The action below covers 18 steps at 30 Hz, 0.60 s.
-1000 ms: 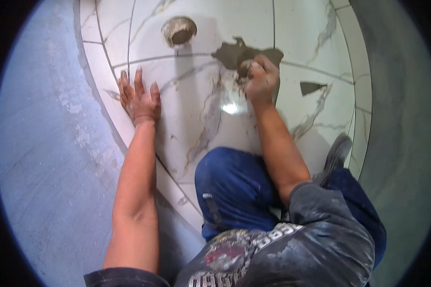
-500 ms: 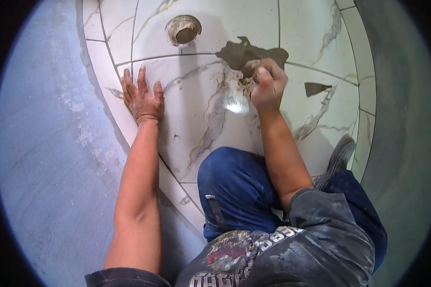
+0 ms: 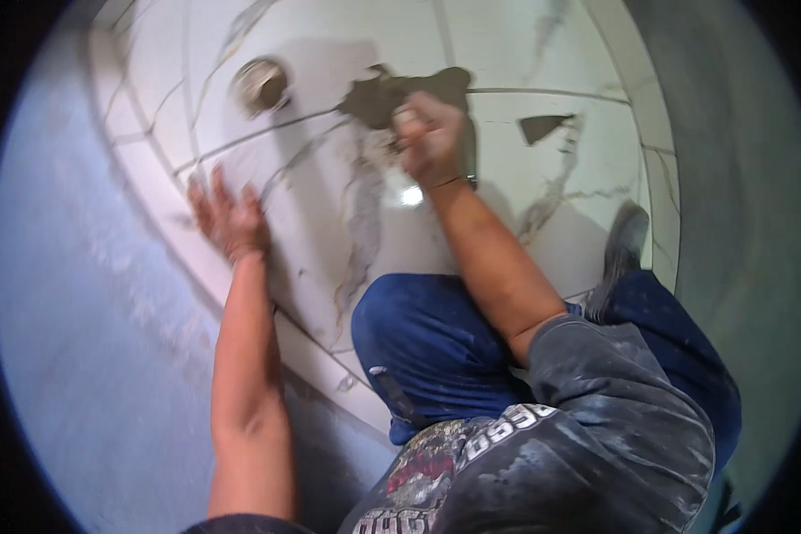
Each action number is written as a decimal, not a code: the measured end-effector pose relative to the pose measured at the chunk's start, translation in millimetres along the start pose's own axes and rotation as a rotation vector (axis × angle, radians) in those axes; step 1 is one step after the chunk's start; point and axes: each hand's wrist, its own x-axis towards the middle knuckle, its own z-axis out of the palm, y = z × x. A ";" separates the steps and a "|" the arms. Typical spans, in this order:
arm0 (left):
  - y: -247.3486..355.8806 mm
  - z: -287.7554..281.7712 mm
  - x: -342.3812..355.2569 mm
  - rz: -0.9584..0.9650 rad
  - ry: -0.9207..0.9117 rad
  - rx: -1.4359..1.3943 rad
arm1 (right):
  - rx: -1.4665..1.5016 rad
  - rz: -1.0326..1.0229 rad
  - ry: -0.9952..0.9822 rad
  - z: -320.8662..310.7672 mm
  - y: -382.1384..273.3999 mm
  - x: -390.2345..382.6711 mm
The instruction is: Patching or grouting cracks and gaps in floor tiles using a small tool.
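My left hand (image 3: 229,214) rests with spread fingers on the white marbled tile floor (image 3: 320,205), near its left border. My right hand (image 3: 429,138) is closed over a patch of wet grey-brown mortar (image 3: 376,96); what it grips, if anything, is hidden and blurred. Left of the patch is a round pipe opening (image 3: 262,86) with a crusted rim. Right of my right hand lies a dark triangular shape (image 3: 541,127) on the tile, too small to tell what it is.
A pale blue plastered surface (image 3: 71,294) runs along the left, grey surface (image 3: 734,231) along the right. A narrow tile strip (image 3: 650,107) borders the floor. My bent knee (image 3: 418,329) and shoe (image 3: 623,240) are on the tiles.
The view has turned slightly, so the pipe opening sits further left. My right hand appears higher and further left in the picture; my left hand remains spread on the tiles.
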 end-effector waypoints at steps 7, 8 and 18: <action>13.9 -6.9 6.9 0.019 -0.025 -0.043 | -0.031 -0.052 0.057 -10.4 2.8 3.0; 15.1 -6.4 4.7 0.017 -0.016 -0.042 | -0.023 -0.051 0.065 -13.6 5.1 -0.7; 5.6 -10.1 7.0 -0.021 -0.057 -0.016 | 0.032 -0.067 0.052 -20.6 -5.1 -0.6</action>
